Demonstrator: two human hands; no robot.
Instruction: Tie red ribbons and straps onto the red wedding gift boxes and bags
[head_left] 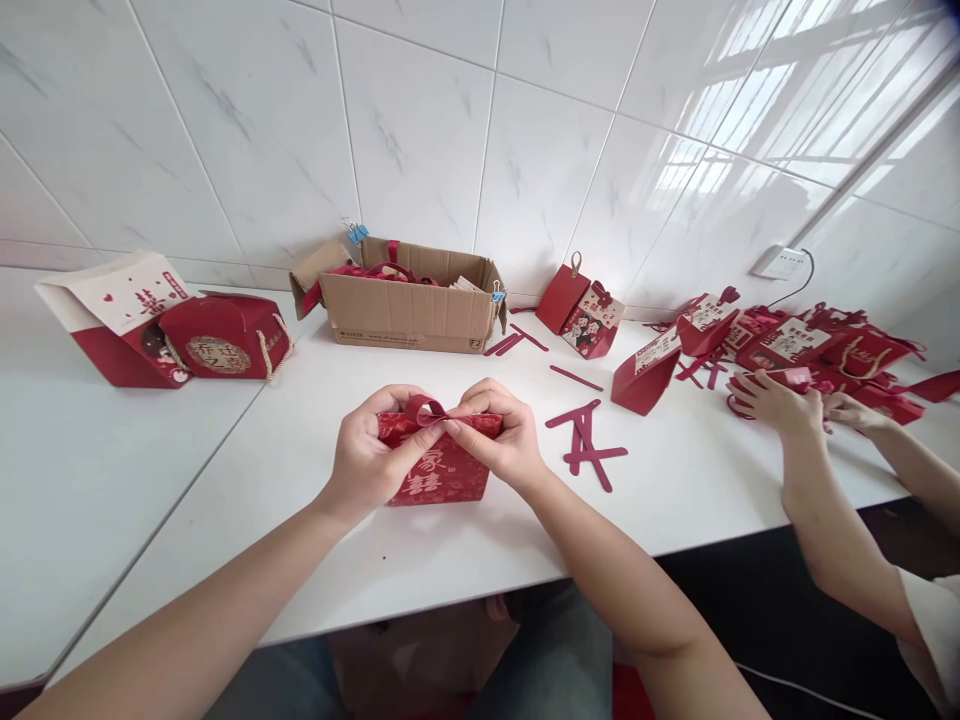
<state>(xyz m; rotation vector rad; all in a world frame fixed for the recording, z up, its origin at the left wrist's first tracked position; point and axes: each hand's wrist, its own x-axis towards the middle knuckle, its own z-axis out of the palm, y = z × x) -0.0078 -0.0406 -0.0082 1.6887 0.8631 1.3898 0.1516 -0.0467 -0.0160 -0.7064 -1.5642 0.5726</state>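
Observation:
A red gift box [450, 482] with pale pink Chinese characters stands on the table in front of me. At its top edge, a dark red strap [424, 407] is bent into a loop. My left hand [381, 448] is closed around the box's upper left, its thumb pressed near the foot of the loop. From the other side, my right hand [501, 428] grips the upper right, with thumb and fingers pinched by the strap's end. Both thumbs nearly meet at the middle. The strap's fastening lies hidden under my fingertips.
Loose dark red straps [589, 445] lie right of the box. Behind stands an open cardboard box [409, 325] of red pieces. Finished-looking gift boxes [217, 335] sit at left, others [646, 372] at right. A co-worker's hands [784, 405] handle items by a pile of red boxes [862, 350].

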